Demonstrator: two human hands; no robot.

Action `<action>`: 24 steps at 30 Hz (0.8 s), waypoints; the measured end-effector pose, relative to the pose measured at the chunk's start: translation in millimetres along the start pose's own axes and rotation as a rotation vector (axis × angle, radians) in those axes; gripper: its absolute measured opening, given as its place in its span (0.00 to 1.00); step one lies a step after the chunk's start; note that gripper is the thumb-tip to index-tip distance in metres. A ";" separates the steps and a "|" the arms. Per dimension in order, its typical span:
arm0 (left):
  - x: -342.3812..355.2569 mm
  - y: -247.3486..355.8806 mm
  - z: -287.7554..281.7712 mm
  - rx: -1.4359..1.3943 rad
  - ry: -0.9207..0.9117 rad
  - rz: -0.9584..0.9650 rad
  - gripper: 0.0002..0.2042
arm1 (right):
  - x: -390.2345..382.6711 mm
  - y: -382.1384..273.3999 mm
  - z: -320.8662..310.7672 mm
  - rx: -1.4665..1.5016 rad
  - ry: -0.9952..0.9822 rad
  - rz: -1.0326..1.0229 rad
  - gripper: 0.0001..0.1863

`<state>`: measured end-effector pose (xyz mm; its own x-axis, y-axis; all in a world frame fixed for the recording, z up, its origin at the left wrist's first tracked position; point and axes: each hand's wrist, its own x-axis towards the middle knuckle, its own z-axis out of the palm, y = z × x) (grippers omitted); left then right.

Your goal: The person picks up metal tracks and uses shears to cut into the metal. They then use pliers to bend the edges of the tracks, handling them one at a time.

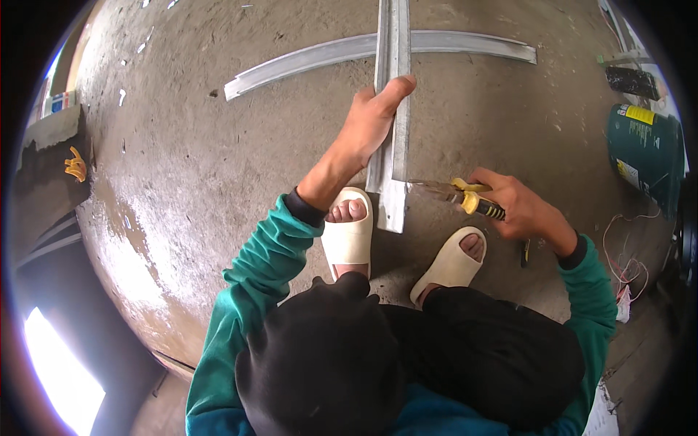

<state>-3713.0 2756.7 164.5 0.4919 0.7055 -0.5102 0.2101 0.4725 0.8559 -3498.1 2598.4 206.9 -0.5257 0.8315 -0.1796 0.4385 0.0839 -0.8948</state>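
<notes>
My left hand [374, 120] is closed round a grey metal channel [392, 43] that points away from me, its near end just beyond my cream sandals [342, 240]. My right hand [515, 207] grips a pair of snips [476, 200] with yellow and black handles. Their metal jaws reach the right edge of the channel near its lower end, where a short section [392, 211] shows a notch or bend.
A second metal strip [313, 66] lies crosswise on the concrete floor [182, 160] under the channel's far part. At right are a dark green bucket [640, 163], a black object [631, 83], loose wires [627, 269] and a small tool [525, 253]. A yellow item [75, 166] is at left.
</notes>
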 end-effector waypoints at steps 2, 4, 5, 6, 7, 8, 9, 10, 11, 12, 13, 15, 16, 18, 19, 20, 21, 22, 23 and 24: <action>0.7 1.2 -1.9 0.223 0.025 0.038 0.24 | -1.2 -11.3 -3.4 -0.135 -0.114 0.208 0.18; 4.3 -2.3 0.0 0.451 0.050 0.078 0.27 | -1.7 -23.0 10.5 -0.334 -0.125 0.360 0.16; 12.3 -15.1 3.3 0.629 0.195 0.106 0.27 | 1.3 -27.2 16.7 -0.533 -0.136 0.509 0.17; 17.0 -22.3 6.6 0.802 0.332 0.136 0.28 | 6.7 -31.9 18.3 -0.532 -0.137 0.517 0.17; 19.5 -29.6 5.6 0.800 0.325 0.135 0.28 | 13.3 -37.5 18.2 -0.620 -0.179 0.554 0.14; 21.3 -36.6 2.6 0.760 0.365 0.155 0.27 | 17.6 -39.9 18.0 -0.709 -0.222 0.587 0.12; 21.8 -37.2 0.8 0.715 0.408 0.177 0.26 | 17.4 -34.4 10.6 -0.712 -0.224 0.590 0.12; 21.3 -32.2 0.4 0.704 0.402 0.182 0.26 | 12.6 -22.6 -2.6 -0.404 -0.228 0.530 0.11; 20.1 -26.2 -3.9 0.370 0.214 0.088 0.24 | 7.5 -16.1 -11.6 -0.098 -0.226 0.461 0.09; 19.2 -21.1 -8.0 0.043 0.032 -0.005 0.21 | 5.3 -13.0 -13.2 -0.103 -0.227 0.458 0.09; 20.2 -19.0 -0.5 -0.303 -0.043 0.014 0.17 | 4.0 -8.7 -12.4 0.184 -0.266 0.345 0.08; 10.5 0.6 7.2 -0.492 -0.188 -0.031 0.16 | 6.0 -4.5 -3.3 0.494 -0.276 0.109 0.08; 6.6 10.0 10.3 -0.679 -0.339 -0.085 0.15 | 6.1 -6.8 -2.4 0.490 -0.274 0.106 0.08; 14.4 9.8 3.7 -0.432 -0.209 -0.038 0.18 | 8.9 -16.2 -4.7 0.261 -0.129 0.209 0.06; 15.2 11.1 0.7 0.086 -0.026 0.018 0.22 | 11.0 -23.0 -10.7 -0.055 -0.153 0.318 0.05; 17.3 11.3 0.0 0.602 0.158 0.076 0.26 | 12.9 -30.7 -7.4 -0.052 -0.142 0.315 0.05; 20.9 -1.8 6.1 0.750 0.356 0.136 0.27 | 16.3 -41.7 2.6 -0.411 -0.132 0.442 0.05; 24.7 -13.1 2.7 0.761 0.348 0.145 0.27 | 18.5 -49.2 8.3 -0.777 -0.109 0.575 0.06; 28.0 -24.0 -3.6 0.619 0.388 0.153 0.26 | 20.3 -46.1 15.7 -0.837 -0.101 0.573 0.07; 30.5 -28.3 -11.0 0.474 0.420 0.160 0.24 | 23.1 -42.7 10.6 -0.832 -0.088 0.582 0.07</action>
<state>-3713.2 2770.7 123.8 0.1963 0.9396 -0.2805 0.5586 0.1279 0.8195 -3536.7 2608.2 236.6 -0.1062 0.8246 -0.5557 0.9933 0.0624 -0.0971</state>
